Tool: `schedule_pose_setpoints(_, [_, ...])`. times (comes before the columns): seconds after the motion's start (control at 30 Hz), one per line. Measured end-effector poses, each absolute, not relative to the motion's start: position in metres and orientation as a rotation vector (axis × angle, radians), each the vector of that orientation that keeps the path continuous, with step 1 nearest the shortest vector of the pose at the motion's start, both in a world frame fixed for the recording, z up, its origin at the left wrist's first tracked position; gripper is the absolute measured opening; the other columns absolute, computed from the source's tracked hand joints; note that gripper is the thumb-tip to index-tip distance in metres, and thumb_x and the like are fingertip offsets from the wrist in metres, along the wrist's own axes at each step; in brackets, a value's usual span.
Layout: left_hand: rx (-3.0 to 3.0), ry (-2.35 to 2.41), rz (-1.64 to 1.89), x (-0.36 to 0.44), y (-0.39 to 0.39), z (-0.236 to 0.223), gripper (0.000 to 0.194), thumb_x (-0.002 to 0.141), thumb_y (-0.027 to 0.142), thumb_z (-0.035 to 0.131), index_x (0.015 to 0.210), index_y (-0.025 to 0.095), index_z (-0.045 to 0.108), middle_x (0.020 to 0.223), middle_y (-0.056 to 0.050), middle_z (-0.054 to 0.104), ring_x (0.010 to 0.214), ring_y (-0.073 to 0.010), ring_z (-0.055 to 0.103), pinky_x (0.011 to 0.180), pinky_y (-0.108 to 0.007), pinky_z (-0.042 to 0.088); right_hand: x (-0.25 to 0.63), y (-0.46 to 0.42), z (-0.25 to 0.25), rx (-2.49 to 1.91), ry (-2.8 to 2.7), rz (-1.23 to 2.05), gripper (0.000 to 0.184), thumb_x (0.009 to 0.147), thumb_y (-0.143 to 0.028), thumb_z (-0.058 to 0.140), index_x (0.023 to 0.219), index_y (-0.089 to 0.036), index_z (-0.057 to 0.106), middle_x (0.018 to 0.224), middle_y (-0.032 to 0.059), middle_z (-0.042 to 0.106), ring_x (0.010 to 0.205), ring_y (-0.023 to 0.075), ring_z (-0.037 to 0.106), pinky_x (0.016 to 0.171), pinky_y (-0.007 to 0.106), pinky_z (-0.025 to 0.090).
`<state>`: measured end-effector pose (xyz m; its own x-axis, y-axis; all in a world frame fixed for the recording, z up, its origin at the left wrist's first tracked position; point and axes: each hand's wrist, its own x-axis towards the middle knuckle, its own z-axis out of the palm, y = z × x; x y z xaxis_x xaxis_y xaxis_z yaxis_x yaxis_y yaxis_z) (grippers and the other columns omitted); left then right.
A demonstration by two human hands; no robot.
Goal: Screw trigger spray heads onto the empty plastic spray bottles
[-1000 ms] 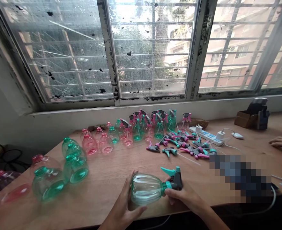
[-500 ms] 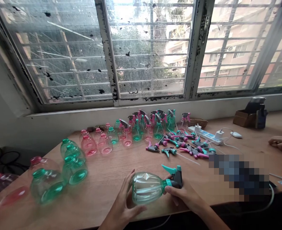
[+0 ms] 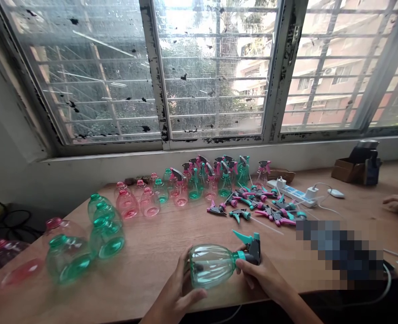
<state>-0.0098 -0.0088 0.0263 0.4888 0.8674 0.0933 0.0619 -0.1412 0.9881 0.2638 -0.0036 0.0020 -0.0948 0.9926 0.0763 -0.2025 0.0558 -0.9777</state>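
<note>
Ahead, spray heads (image 3: 240,213) lie between held green bottle (image 3: 213,265) and power strip (image 3: 295,193).

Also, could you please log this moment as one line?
left hand: holds green bottle sideways | right hand: grips spray head at neck | table: loose spray heads, standing bottles

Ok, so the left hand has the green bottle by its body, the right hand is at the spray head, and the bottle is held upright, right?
Not upright: the head view shows the bottle held on its side, its neck toward the right hand. The left hand is on its body and the right hand at the spray head, as you say.
</note>
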Motion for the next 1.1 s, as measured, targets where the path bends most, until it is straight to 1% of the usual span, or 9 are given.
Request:
schedule_pose_setpoints(0.07, [1.625, 0.893, 0.872, -0.010, -0.007, 0.025, 0.091, 0.086, 0.040, 0.078, 0.159, 0.032, 0.024, 0.156, -0.010, 0.051, 0.145, -0.0326, 0.047, 0.123, -0.044, 0.033, 0.264, -0.003, 0.001, -0.944, -1.118, 1.361, 0.047, 0.076, -0.054, 0.084, 0.095, -0.021, 0.057, 0.060, -0.0048, 0.068, 0.033, 0.0031, 0.033, 0.036, 0.018, 0.017])
schedule_pose_setpoints(0.17, [1.722, 0.973, 0.861, -0.011, -0.005, 0.022, 0.097, 0.086, 0.028, 0.076, 0.162, 0.032, 0.016, 0.142, -0.007, 0.063, 0.138, -0.0304, 0.053, 0.122, -0.043, 0.032, 0.265, -0.003, 0.001, -0.939, -1.042, 1.413, 0.049, 0.072, -0.054, 0.087, 0.093, -0.021, 0.057, 0.057, -0.0063, 0.065, 0.036, 0.0017, 0.025, 0.038, 0.018, 0.009])
schedule_pose_setpoints(0.27, [1.740, 0.993, 0.852, -0.012, -0.004, 0.019, 0.095, 0.089, 0.025, 0.071, 0.164, 0.030, 0.012, 0.133, -0.006, 0.067, 0.134, -0.0293, 0.056, 0.121, -0.043, 0.033, 0.265, -0.004, 0.002, -0.929, -1.023, 1.414, 0.049, 0.072, -0.052, 0.088, 0.094, -0.021, 0.058, 0.059, -0.0049, 0.066, 0.039, 0.0026, 0.027, 0.040, 0.019, 0.010])
schedule_pose_setpoints(0.4, [1.660, 0.924, 0.874, -0.010, -0.005, 0.020, 0.102, 0.087, 0.029, 0.075, 0.164, 0.029, 0.008, 0.149, -0.009, 0.057, 0.142, -0.0303, 0.049, 0.123, -0.043, 0.030, 0.265, -0.004, 0.001, -0.945, -1.050, 1.390, 0.047, 0.073, -0.051, 0.088, 0.095, -0.021, 0.059, 0.060, -0.0043, 0.067, 0.038, 0.0027, 0.027, 0.040, 0.020, 0.011])
schedule_pose_setpoints(0.5, [1.580, 0.852, 0.875, -0.007, -0.007, 0.023, 0.098, 0.087, 0.036, 0.077, 0.162, 0.029, 0.015, 0.157, -0.012, 0.049, 0.144, -0.0313, 0.047, 0.123, -0.043, 0.032, 0.265, -0.002, -0.004, -0.935, -1.084, 1.362, 0.044, 0.077, -0.050, 0.085, 0.097, -0.021, 0.058, 0.061, -0.0044, 0.068, 0.036, 0.0030, 0.030, 0.039, 0.020, 0.014])
schedule_pose_setpoints(0.63, [1.596, 0.883, 0.874, -0.007, -0.008, 0.026, 0.092, 0.088, 0.038, 0.076, 0.161, 0.028, 0.020, 0.152, -0.013, 0.055, 0.141, -0.0327, 0.051, 0.123, -0.046, 0.034, 0.267, 0.000, -0.008, -0.915, -1.105, 1.315, 0.040, 0.082, -0.047, 0.083, 0.100, -0.021, 0.057, 0.064, -0.0038, 0.070, 0.036, 0.0039, 0.036, 0.039, 0.021, 0.017])
schedule_pose_setpoints(0.87, [1.668, 0.942, 0.887, -0.009, -0.007, 0.022, 0.089, 0.090, 0.023, 0.070, 0.161, 0.032, 0.019, 0.134, -0.008, 0.065, 0.133, -0.0287, 0.056, 0.121, -0.045, 0.036, 0.268, -0.001, -0.006, -0.923, -1.074, 1.316, 0.042, 0.080, -0.047, 0.083, 0.099, -0.021, 0.057, 0.064, -0.0038, 0.069, 0.037, 0.0039, 0.037, 0.040, 0.020, 0.017])
schedule_pose_setpoints(1.0, [1.613, 0.876, 0.882, -0.007, -0.007, 0.021, 0.107, 0.081, 0.017, 0.078, 0.163, 0.031, 0.009, 0.150, -0.008, 0.054, 0.142, -0.0279, 0.049, 0.123, -0.040, 0.033, 0.267, -0.001, -0.007, -0.922, -1.071, 1.318, 0.042, 0.080, -0.048, 0.084, 0.099, -0.021, 0.057, 0.064, -0.0041, 0.069, 0.037, 0.0040, 0.038, 0.039, 0.019, 0.018])
schedule_pose_setpoints(1.1, [1.585, 0.885, 0.873, -0.006, -0.007, 0.024, 0.103, 0.085, 0.024, 0.076, 0.164, 0.027, 0.009, 0.155, -0.011, 0.049, 0.145, -0.0290, 0.046, 0.124, -0.041, 0.032, 0.268, -0.001, -0.007, -0.918, -1.091, 1.319, 0.041, 0.080, -0.047, 0.083, 0.099, -0.021, 0.057, 0.064, -0.0039, 0.069, 0.037, 0.0040, 0.038, 0.039, 0.020, 0.018])
